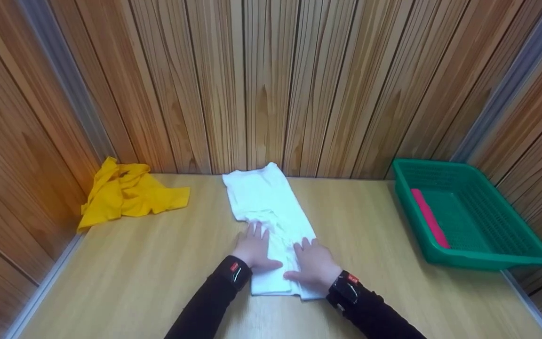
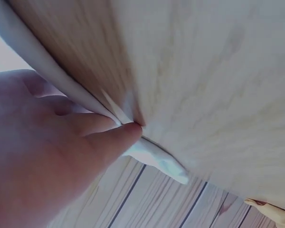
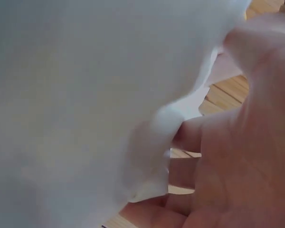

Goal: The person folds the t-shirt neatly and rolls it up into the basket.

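A white folded garment [image 1: 264, 193] lies lengthwise on the table, its far end close to the back wall. My left hand [image 1: 254, 249] rests on its left side, fingers spread and pointing away from me. On the near right part lies my right hand [image 1: 315, 268], its fingers fairly straight against the fabric. Both thumbs point toward each other over the cloth. In the left wrist view the left hand [image 2: 61, 142] touches the garment's edge [image 2: 154, 159]. White fabric [image 3: 85, 109] fills much of the right wrist view, with the right hand's fingers [image 3: 183, 172] against it.
A crumpled yellow cloth [image 1: 132, 193] sits at the back left by the wall. At the right stands a green plastic basket [image 1: 492, 260] with a rolled or folded pink item [image 1: 430, 219] along its left side. Wood-panelled walls [image 1: 271, 84] enclose the table [image 1: 144, 263] at the back and sides.
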The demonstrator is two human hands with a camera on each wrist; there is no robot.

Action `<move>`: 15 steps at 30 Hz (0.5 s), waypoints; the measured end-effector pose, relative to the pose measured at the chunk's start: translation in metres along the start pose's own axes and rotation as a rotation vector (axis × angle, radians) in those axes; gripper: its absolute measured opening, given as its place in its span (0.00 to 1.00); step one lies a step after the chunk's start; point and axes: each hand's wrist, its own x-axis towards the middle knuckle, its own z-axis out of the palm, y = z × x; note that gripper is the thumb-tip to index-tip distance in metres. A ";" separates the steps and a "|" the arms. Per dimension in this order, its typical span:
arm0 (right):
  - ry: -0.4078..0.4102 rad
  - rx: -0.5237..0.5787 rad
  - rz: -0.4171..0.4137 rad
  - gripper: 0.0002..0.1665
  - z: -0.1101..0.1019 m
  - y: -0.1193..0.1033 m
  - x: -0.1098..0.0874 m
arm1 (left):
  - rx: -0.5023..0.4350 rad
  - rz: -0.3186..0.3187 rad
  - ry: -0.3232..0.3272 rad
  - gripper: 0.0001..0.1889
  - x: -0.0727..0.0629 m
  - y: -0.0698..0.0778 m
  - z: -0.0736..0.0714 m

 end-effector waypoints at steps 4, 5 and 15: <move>0.042 -0.054 -0.014 0.56 0.001 -0.006 0.001 | -0.027 0.014 0.003 0.57 0.005 -0.003 -0.003; 0.048 -0.062 -0.016 0.56 0.001 -0.008 0.001 | -0.034 0.018 0.001 0.57 0.006 -0.005 -0.003; 0.079 -0.079 -0.060 0.55 0.000 -0.017 0.004 | -0.115 0.049 -0.014 0.56 0.010 -0.016 -0.005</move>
